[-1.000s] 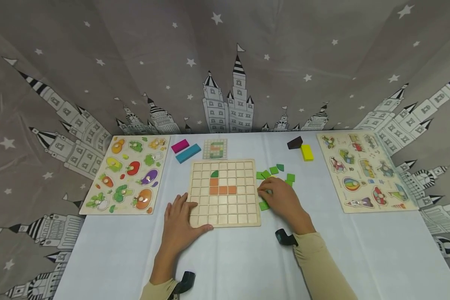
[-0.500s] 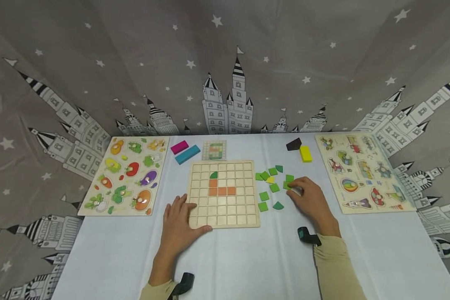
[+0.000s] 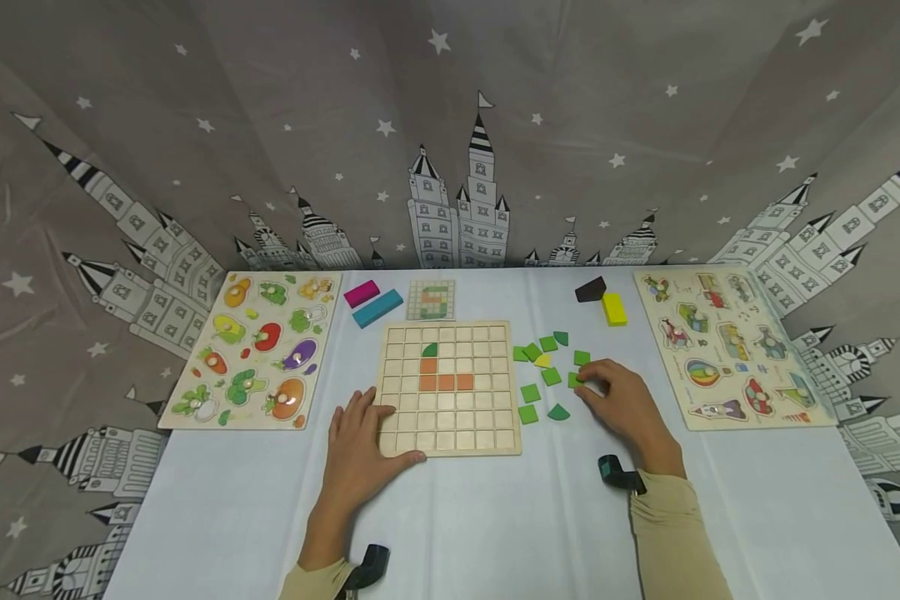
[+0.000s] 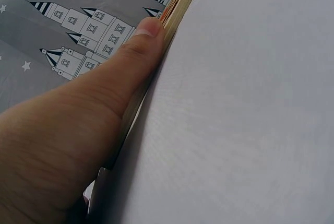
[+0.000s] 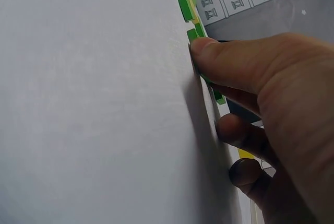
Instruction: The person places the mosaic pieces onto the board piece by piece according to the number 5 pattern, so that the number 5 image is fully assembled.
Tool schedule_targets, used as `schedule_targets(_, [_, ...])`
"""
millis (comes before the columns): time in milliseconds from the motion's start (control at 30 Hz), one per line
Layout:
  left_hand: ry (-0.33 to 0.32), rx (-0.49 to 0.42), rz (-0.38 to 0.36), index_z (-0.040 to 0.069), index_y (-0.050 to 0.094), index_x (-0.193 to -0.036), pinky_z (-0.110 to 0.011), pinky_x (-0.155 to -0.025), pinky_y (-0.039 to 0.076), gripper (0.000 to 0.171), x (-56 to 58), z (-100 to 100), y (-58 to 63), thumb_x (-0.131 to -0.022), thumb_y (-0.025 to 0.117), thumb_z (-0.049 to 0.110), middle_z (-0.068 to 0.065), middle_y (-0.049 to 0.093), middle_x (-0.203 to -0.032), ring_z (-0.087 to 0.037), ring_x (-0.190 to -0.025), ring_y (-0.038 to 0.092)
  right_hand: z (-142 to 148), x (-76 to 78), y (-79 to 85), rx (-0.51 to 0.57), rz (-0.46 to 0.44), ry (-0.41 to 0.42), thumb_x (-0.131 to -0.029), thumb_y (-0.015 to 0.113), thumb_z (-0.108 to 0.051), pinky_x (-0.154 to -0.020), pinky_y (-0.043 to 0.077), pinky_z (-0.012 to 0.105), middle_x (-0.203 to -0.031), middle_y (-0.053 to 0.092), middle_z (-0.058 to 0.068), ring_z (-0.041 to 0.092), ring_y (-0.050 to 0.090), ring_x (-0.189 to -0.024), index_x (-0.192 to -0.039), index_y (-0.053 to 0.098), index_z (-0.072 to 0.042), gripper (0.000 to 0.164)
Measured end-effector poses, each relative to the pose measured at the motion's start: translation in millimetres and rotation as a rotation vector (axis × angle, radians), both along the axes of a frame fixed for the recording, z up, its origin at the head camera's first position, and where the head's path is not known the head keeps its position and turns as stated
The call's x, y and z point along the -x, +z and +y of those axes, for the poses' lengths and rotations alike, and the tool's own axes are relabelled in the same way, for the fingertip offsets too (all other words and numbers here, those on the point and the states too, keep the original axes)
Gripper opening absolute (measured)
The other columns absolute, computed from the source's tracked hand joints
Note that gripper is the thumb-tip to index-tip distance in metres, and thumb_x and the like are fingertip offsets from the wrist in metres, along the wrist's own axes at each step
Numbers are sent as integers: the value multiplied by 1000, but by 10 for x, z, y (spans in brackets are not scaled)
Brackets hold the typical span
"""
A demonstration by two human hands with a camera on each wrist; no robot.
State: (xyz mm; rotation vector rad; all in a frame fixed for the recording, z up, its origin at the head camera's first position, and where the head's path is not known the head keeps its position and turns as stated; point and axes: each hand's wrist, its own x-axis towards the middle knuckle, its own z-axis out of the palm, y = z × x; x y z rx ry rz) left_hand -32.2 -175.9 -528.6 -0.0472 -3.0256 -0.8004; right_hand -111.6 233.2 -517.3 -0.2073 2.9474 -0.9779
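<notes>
A wooden grid board (image 3: 450,432) lies flat before me, with several orange squares (image 3: 446,382) and a green rounded piece (image 3: 430,349) in its cells. My left hand (image 3: 362,454) rests at its lower left corner, fingers spread along the left side. In the left wrist view the thumb (image 4: 138,46) lies against the board's edge (image 4: 180,15). Right of the board, my right hand (image 3: 624,402) pinches a green square tile (image 3: 575,380) low at the cloth. The right wrist view shows the thumb on this tile (image 5: 192,34); the opposing fingertip is hidden.
Several green tiles (image 3: 530,393), a yellow piece (image 3: 543,361) and a dark green rounded piece (image 3: 558,412) lie beside the board. A pattern card (image 3: 431,300) and coloured blocks (image 3: 377,307) stand behind. Picture puzzles flank them: vegetables (image 3: 221,354) left, toys (image 3: 735,350) right.
My right hand has moved right from the tiles beside the board to the outer green tile, which has slid slightly toward me, away from its neighbour. The left hand stays put.
</notes>
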Motion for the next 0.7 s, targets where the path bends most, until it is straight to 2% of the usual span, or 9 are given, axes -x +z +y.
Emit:
schedule_targets(300, [3,6,-5,9,57,-130,-64,-126,9,91,-9,2,-4,-65,84,68,-19,34,-163,-41,-156,21,-82,16,7,-21,10,16,-94,74,-19,-82,49,39,-122,69,10,22,58,-92,-120,71,-10,27])
schedule_targets(433, [4,4,-12,9,57,-130,-64,-126,9,91,-11,6,-5,-66,84,68,-19,33,-163,-41,-156,20,-226,68,69,2,10,16,-96,72,-22,-84,50,39,-123,69,8,22,58,-94,-120,71,-12,26])
schedule_targets(533, [5,1,-18,10,57,-130,-64,-126,8,91,-7,3,-2,-66,84,68,-19,33,-164,-41,-156,19,-393,131,137,6,9,47,-96,72,-25,-84,50,38,-123,69,7,22,59,-94,-119,71,-13,26])
schedule_targets(700, [3,1,-15,9,57,-130,-64,-126,8,91,5,7,0,-66,84,68,-19,33,-164,-40,-156,19,-723,267,236,14,0,140,-96,71,-28,-99,53,45,-125,69,7,26,65,-111,-120,71,-13,28])
